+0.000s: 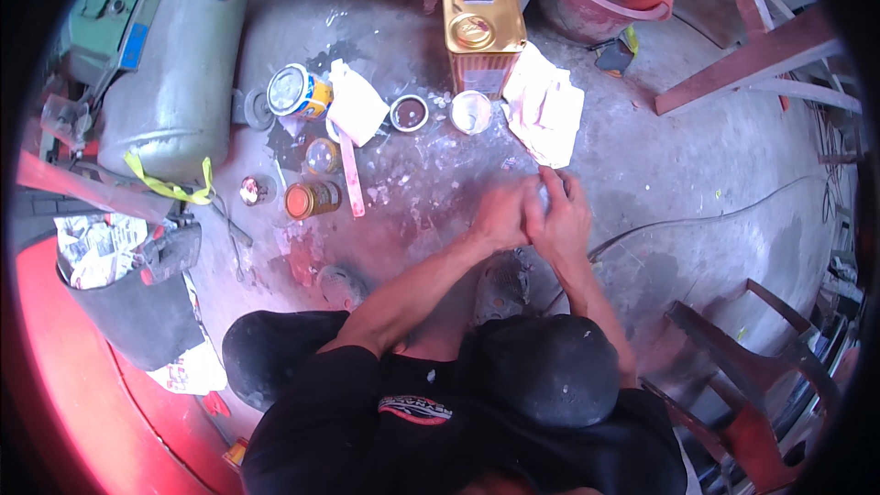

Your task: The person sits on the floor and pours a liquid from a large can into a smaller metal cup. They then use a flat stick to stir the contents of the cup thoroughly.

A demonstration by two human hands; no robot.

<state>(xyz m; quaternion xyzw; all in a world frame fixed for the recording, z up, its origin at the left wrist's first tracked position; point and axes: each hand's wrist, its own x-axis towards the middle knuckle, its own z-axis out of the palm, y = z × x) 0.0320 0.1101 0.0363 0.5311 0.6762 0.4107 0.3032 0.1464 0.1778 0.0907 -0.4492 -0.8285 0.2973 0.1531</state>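
Observation:
My left hand (pixel 504 213) and my right hand (pixel 563 220) meet in front of me, fingers curled around a small pale object (pixel 544 198). Most of that object is hidden, and its kind cannot be made out. Just beyond the hands lies a crumpled white cloth (pixel 550 110). It touches the base of a tall gold metal can (pixel 483 23) with a handle and a round cap. A small white cup (pixel 471 113) stands before the can. Left of it is a round container of dark liquid (pixel 409 114).
A blue-yellow tin (pixel 298 92), a white rag (pixel 357 110), a red-smeared stick (pixel 351 174) and an orange-lidded jar (pixel 312 201) lie to the left. A grey tank (pixel 179 82) stands farther left. A pink bucket (pixel 600 5) is far right; a dark chair (pixel 742 357) is near right.

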